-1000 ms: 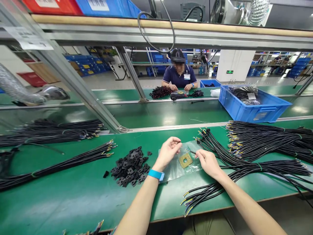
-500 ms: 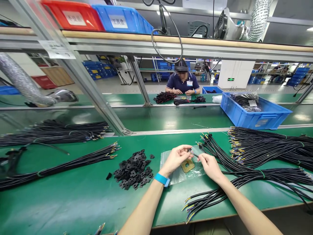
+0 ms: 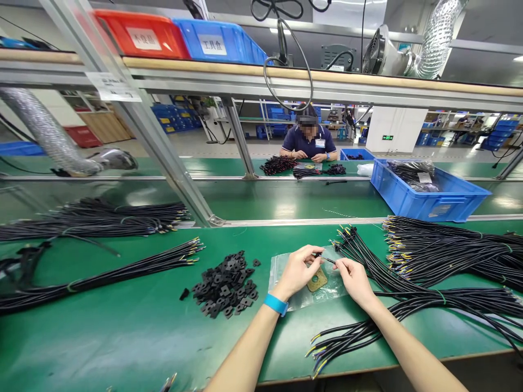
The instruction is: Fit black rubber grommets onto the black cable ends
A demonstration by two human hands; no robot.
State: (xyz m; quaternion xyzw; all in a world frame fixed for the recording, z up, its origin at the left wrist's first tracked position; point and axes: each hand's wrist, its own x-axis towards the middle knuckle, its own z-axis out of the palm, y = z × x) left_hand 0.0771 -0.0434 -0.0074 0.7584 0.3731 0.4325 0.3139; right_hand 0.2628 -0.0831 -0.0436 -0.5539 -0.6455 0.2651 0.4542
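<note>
My left hand [image 3: 300,269], with a blue band at the wrist, pinches a small black piece [image 3: 317,254] like those in the pile. My right hand [image 3: 354,280] is closed on a thin black cable [image 3: 329,261], whose end meets the black piece between my fingertips. Whether the end passes through it is too small to tell. Below my hands lies a clear plastic bag [image 3: 300,300] with a yellowish square pad [image 3: 317,282] that has a central hole. Left of the bag is a heap of flat black pieces with holes [image 3: 224,286].
Bundles of black cables [image 3: 441,247] cover the right side; another cable bundle [image 3: 134,272] lies left. Behind stand a blue crate [image 3: 429,196] and a metal post [image 3: 163,136]. A co-worker [image 3: 308,139] sits opposite. A shelf [image 3: 229,68] crosses above.
The view has shifted slightly, so everything sits a little lower and further right. My left fingers have closed further over the black piece; both hands stay together above the bag.
</note>
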